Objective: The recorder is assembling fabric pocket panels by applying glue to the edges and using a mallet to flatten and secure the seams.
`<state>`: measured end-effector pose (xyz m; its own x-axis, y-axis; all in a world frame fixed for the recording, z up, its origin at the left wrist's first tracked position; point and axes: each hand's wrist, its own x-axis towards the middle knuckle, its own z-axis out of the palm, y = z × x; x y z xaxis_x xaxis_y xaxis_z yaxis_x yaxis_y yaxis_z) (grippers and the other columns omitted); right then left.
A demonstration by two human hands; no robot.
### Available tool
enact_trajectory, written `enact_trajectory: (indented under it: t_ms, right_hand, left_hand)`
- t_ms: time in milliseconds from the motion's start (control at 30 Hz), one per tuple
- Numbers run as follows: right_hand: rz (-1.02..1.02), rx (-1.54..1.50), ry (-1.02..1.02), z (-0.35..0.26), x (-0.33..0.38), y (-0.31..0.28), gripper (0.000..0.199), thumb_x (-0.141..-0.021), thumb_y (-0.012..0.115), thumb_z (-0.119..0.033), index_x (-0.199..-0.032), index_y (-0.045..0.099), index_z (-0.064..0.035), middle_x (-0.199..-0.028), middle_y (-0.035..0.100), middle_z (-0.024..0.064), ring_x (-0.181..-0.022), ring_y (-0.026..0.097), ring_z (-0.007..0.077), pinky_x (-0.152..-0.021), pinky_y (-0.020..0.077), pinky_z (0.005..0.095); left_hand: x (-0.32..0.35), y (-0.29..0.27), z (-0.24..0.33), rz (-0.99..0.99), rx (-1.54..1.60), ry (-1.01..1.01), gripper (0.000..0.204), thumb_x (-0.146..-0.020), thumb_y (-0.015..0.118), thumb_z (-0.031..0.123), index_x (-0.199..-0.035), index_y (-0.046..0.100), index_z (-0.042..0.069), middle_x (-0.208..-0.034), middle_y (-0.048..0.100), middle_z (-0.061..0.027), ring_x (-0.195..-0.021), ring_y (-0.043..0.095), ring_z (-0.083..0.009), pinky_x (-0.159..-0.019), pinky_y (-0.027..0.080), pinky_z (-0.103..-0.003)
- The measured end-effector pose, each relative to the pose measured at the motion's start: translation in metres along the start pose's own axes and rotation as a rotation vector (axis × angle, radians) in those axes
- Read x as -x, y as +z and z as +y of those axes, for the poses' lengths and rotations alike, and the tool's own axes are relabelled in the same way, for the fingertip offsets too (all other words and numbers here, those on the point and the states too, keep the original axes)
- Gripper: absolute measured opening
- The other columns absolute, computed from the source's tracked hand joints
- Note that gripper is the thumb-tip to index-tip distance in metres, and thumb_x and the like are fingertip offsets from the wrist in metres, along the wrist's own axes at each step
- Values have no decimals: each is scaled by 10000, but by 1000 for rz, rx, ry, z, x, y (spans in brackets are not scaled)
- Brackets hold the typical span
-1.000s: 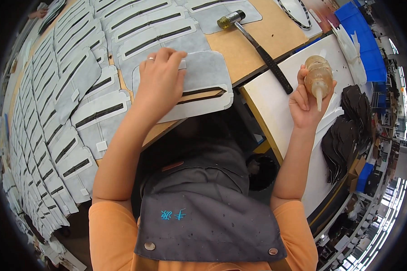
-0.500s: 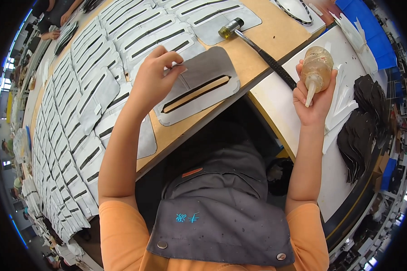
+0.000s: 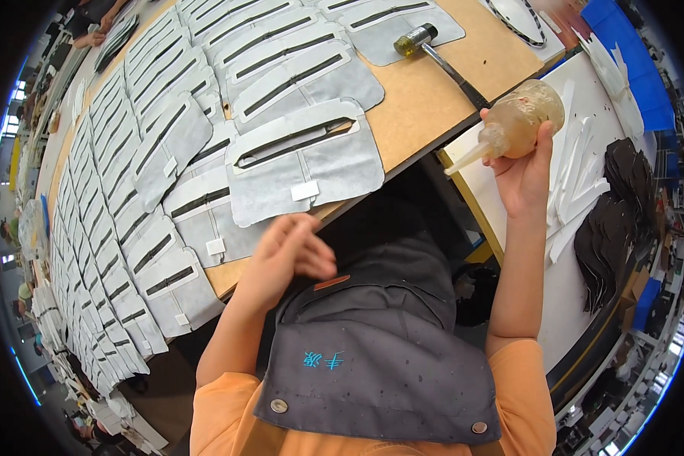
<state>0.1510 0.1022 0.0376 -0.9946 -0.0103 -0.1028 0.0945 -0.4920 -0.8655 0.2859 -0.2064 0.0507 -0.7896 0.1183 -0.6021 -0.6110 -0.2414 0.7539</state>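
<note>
A light grey panel lies at the table's near edge, with a long black-edged slot and a small white tag on it. It overlaps the panels behind it. Just below its near edge is my left hand, over my apron, its fingers loosely apart, partly blurred and holding nothing. My right hand is wrapped around a translucent squeeze bottle with yellowish contents. The bottle is tilted, its thin nozzle pointing left and down, past the table's edge and apart from the panel.
Rows of similar overlapping panels cover the table to the left. A hammer lies on the brown board. At right, a white surface carries white strips and stacked black pieces. Another person's hand shows far left.
The near panel has gone from darker face up to light face up, lying flat with its tag showing. My left hand has let go and come down toward me. The bottle's nozzle has swung left.
</note>
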Motion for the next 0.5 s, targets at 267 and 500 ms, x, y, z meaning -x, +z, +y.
enact_trajectory:
  t_ms: [267,500]
  right_hand:
    - [-109,97,-53,21,-9,31,656,-883,564,-571,-1310,441,-89,-1207,591,202,-917,649,213,-635,559,297]
    - [-182,251,-187,31,-24,65,524,-845,720,-356,-1184,520,-10,-1013,622,92,-790,663,183,-620,589,307]
  left_hand:
    - [-55,28,38,200,-1128,897,129,-913,555,101,-1020,584,35,-903,580,-129,-846,579,-301,-720,453,-381]
    - [-112,22,20,442,-1189,1048,145,-838,620,81,-976,582,58,-934,529,-119,-898,513,-311,-810,392,-407]
